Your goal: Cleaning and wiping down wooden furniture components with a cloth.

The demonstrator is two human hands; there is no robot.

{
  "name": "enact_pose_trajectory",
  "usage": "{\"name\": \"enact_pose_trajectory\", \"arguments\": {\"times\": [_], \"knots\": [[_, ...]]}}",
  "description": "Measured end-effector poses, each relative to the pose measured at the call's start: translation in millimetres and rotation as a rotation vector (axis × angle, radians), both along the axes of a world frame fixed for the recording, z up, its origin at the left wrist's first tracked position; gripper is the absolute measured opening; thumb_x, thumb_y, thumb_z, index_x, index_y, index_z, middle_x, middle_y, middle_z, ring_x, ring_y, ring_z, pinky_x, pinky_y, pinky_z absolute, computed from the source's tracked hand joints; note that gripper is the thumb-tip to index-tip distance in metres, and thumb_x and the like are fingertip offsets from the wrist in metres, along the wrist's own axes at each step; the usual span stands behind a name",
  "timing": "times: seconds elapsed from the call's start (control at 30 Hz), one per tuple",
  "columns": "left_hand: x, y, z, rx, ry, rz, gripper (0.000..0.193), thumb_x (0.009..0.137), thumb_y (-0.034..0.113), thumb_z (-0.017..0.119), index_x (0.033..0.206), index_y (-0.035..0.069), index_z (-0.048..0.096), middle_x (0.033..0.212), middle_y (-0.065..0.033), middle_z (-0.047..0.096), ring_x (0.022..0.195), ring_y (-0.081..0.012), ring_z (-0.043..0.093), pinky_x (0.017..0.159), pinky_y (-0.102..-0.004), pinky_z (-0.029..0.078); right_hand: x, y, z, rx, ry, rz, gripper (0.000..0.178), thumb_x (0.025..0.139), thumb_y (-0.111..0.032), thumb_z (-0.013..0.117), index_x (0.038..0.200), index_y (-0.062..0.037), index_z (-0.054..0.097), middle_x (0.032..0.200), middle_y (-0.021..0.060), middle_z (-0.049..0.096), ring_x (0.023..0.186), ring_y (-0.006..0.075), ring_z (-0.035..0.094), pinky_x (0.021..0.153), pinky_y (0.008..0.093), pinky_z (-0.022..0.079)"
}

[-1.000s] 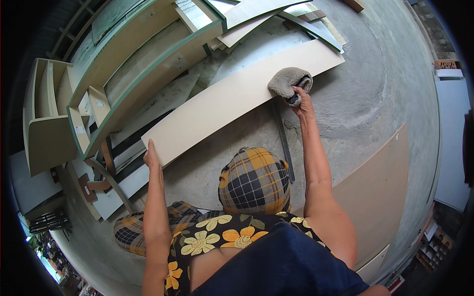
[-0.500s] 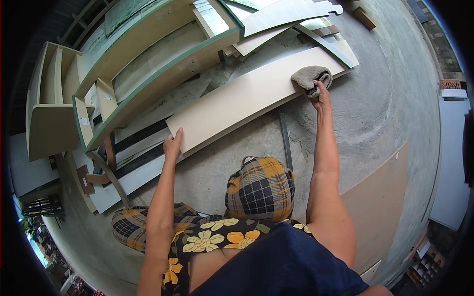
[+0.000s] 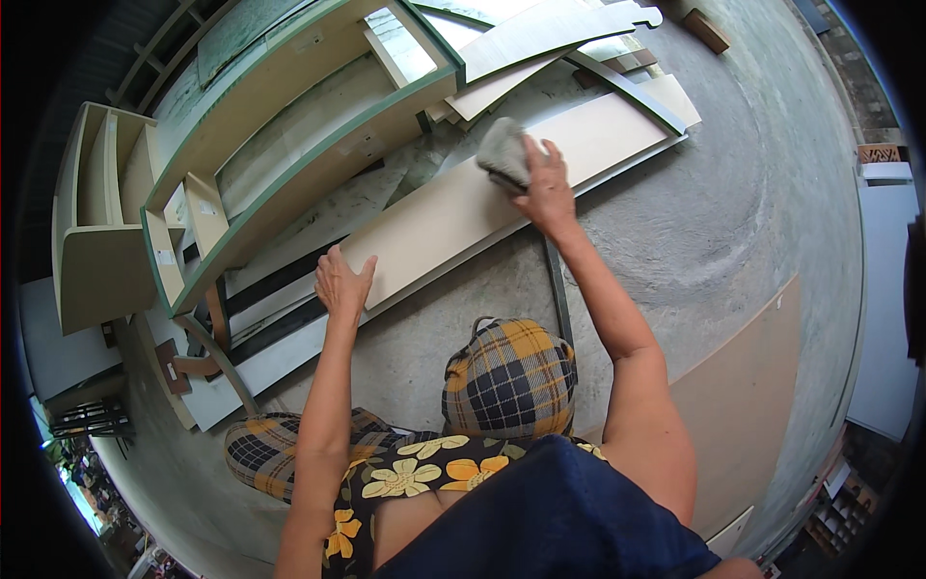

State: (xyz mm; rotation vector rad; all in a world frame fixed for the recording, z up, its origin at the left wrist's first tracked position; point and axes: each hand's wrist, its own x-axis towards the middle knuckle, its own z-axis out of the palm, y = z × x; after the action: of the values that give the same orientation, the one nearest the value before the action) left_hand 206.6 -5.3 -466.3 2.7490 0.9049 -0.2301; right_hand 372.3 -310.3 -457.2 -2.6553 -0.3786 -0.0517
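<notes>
A long cream-coloured board (image 3: 434,227) lies slantwise in front of me, its left end nearer than its right. My right hand (image 3: 550,193) grips a folded grey-beige cloth (image 3: 503,154) over the middle of the board; whether the cloth touches the surface is hard to tell through the blur. At the board's left end is my left hand (image 3: 342,282), its fingers and thumb spread around the end, with no firm hold visible. Below the cream board, a white edge of another panel shows along the near side.
A curved cream shelf unit with green edging (image 3: 318,164) stands at the left, beyond the board. White cut panels (image 3: 540,43) are stacked at the far side. A metal bar (image 3: 557,289) lies on the concrete floor, and a brown sheet (image 3: 723,396) at the right.
My right hand has brought the cloth leftward from the board's right end to its middle. My left hand has loosened from the board's left edge, and its fingers have spread.
</notes>
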Motion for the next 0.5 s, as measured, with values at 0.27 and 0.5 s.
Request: {"name": "enact_pose_trajectory", "arguments": {"times": [0.27,0.5], "knots": [[-24,-26,-18,-0.059,0.149,-0.217,0.098,0.066,0.041,0.078,0.144,0.012,0.025,0.146,-0.0256,0.019,0.133,-0.0404,0.024,0.103,-0.0507,0.030,23,42,-26,-0.072,-0.025,0.177,0.071,0.073,-0.068,0.058,0.128,-0.0241,0.052,0.141,0.0074,0.040,0.133,0.0347,0.029,0.104,0.0660,0.016],[-25,-36,-30,-0.014,0.101,-0.261,0.106,0.064,0.030,0.081,0.147,0.014,0.017,0.148,-0.0262,0.014,0.135,-0.0425,0.021,0.102,-0.0533,0.031,189,-134,-77,-0.063,-0.219,-0.402,0.063,0.080,-0.046,0.063,0.134,-0.0176,0.045,0.143,0.0103,0.038,0.131,0.0306,0.036,0.099,0.0608,0.032]]}}
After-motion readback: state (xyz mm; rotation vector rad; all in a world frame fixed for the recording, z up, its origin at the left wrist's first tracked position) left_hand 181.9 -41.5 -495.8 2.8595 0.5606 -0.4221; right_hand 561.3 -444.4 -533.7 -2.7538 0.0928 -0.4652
